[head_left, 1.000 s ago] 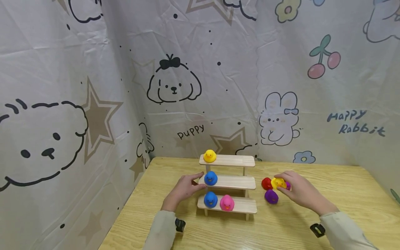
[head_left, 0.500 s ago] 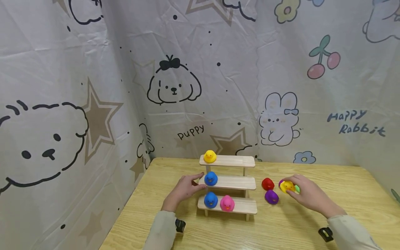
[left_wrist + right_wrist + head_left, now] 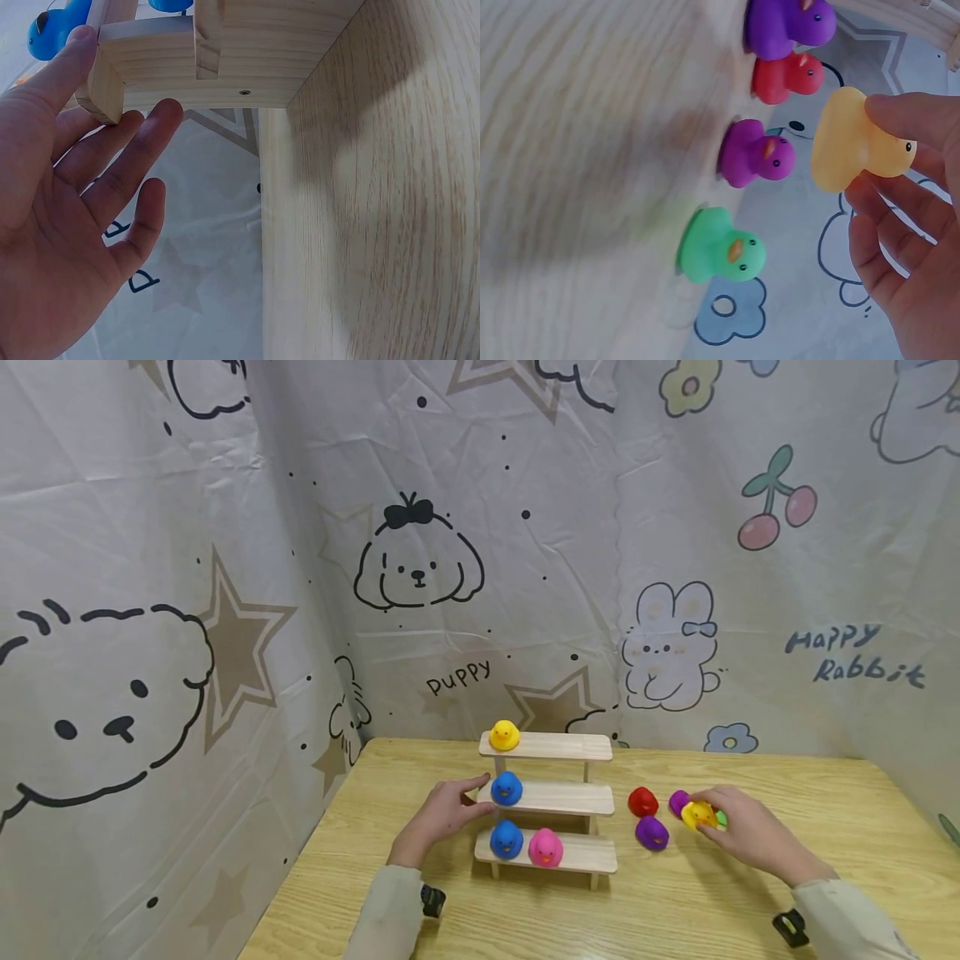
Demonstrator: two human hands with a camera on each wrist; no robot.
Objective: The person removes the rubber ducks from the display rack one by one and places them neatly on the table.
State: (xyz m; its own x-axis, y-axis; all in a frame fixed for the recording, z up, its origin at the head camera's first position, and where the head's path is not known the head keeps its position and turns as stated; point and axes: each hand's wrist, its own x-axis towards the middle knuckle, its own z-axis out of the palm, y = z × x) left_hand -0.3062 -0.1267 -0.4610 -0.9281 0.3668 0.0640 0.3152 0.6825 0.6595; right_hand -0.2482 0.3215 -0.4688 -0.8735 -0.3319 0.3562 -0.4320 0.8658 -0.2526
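Observation:
My right hand (image 3: 750, 828) pinches a yellow rubber duck (image 3: 699, 815) between thumb and fingers. In the right wrist view this duck (image 3: 844, 142) is off the table, near a magenta duck (image 3: 750, 154) and a green duck (image 3: 718, 247). My left hand (image 3: 442, 817) holds the left end of the middle tier of a wooden three-tier shelf (image 3: 570, 797), thumb on one side, fingers on the other. A yellow duck (image 3: 505, 736) sits on the top tier and a blue duck (image 3: 507, 788) on the middle one. Another blue duck (image 3: 506, 840) and a pink duck (image 3: 546, 848) share the bottom tier.
A red duck (image 3: 642, 802) and a purple duck (image 3: 652, 833) stand on the wooden table (image 3: 420, 910) right of the shelf. Behind the table hangs a printed curtain (image 3: 555, 577), with another stretch along the left side.
My right hand has moved right and slightly nearer with the yellow duck, away from the red duck. The magenta and green ducks show more now. The left hand stays at the shelf.

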